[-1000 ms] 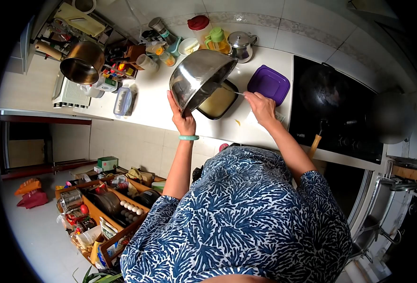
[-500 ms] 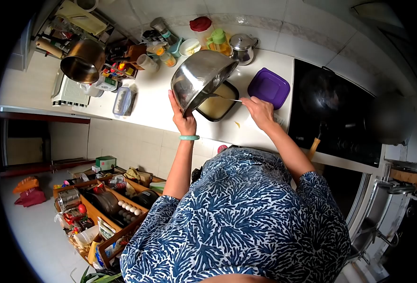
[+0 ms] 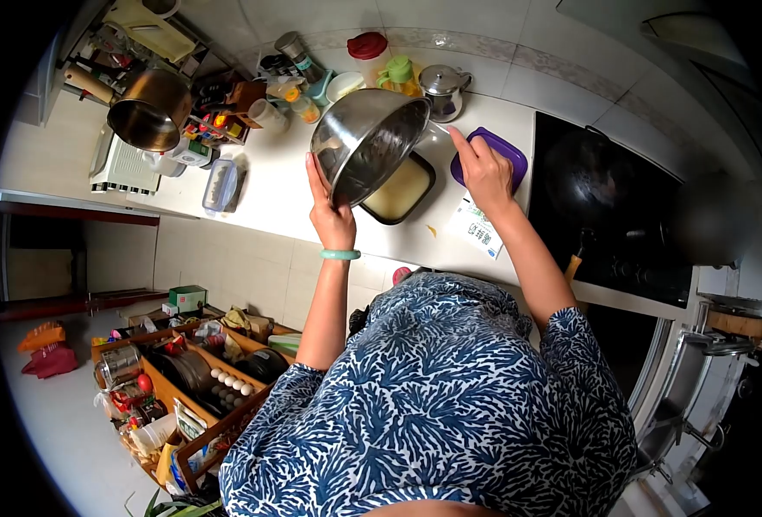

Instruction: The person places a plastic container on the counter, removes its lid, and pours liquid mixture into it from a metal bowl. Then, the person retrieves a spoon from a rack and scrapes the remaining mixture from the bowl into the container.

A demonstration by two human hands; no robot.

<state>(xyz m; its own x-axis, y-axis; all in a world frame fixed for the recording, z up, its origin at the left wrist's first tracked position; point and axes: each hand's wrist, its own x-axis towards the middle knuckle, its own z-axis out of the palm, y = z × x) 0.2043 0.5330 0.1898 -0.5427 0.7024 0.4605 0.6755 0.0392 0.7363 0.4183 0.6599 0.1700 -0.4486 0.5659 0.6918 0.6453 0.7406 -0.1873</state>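
Note:
My left hand (image 3: 333,220), a green bangle on its wrist, holds a large steel mixing bowl (image 3: 355,129) steeply tilted by its rim and side. Beneath the bowl's lower edge is a dark square container (image 3: 434,181) with a pale, smooth mixture (image 3: 401,195) inside, partly hidden. My right hand (image 3: 488,177) is closed around a thin-handled utensil (image 3: 440,129) that reaches to the bowl's right rim; its working end cannot be made out. Just behind that hand lies a purple square plastic tub or lid (image 3: 512,155). A printed packet (image 3: 476,228) lies below my right wrist.
A black cooktop (image 3: 609,250) with a dark wok (image 3: 588,168) is at the right. Along the wall stand a steel pot (image 3: 441,90), a green-lidded jug (image 3: 400,76) and a red-lidded jar (image 3: 367,53). A clear box (image 3: 222,185) sits left; crates with eggs (image 3: 230,385) stand below.
My right hand has moved up and right with the utensil, from over the container to the bowl's rim. The bowl has turned so its inside shows more, and the packet is now uncovered.

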